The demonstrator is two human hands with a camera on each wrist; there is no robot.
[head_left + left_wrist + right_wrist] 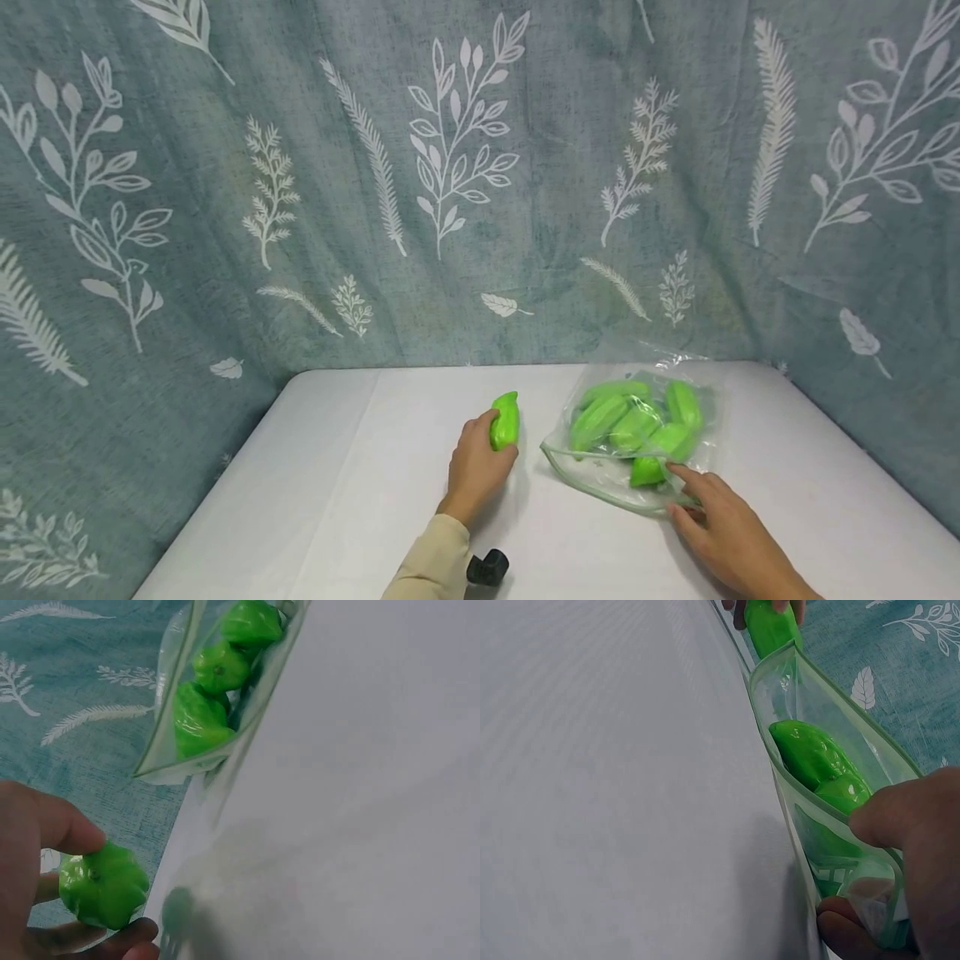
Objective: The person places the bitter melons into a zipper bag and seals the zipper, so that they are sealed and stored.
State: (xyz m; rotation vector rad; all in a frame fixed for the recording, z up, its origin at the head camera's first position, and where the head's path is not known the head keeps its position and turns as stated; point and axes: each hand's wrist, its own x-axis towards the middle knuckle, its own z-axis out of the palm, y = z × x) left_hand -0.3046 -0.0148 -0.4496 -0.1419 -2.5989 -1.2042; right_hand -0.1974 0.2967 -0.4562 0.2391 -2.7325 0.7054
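Note:
My left hand (480,467) grips a bright green, ribbed, gourd-like vegetable (105,889) with a curved tip, thumb on one side and fingers on the other. It is left of a clear plastic bag (603,497) with a green-edged mouth. Several similar green vegetables (633,425) lie inside the bag; one sits close to its mouth. At the bag's near right corner, my right hand (727,533) pinches the rim between thumb and fingers. The mouth gapes towards me, as the right wrist view shows. Part of the rim is hidden by the right hand.
All this is on a white-covered table (360,475). Behind and beside it hangs a blue-green curtain (540,208) with white leaf prints. A small black device (487,568) is beside the beige left sleeve (435,558).

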